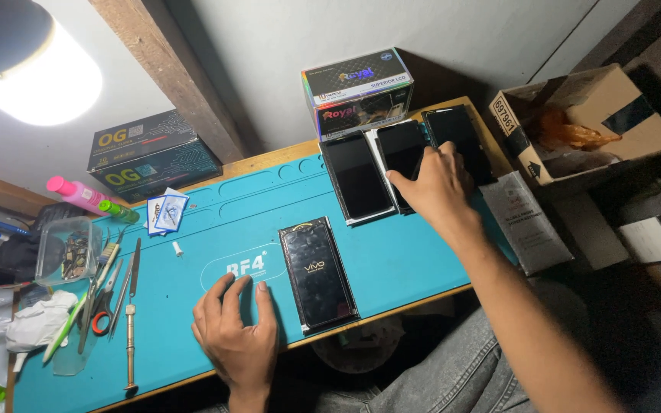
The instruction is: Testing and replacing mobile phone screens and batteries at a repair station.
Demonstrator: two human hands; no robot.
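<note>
The left hand (pixel 235 329) is laid flat, fingers spread, beside the wrapped phone screen (pixel 317 272); the right hand (pixel 436 186) is pressed, fingers open, on the middle screen (pixel 401 157).

place: phone repair workshop | signs: teal repair mat (pixel 392 260), screwdrivers (pixel 129 329), phone screens (pixel 357 177)

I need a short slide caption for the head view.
Right hand touches middle phone screen; left hand rests on teal mat.
</note>
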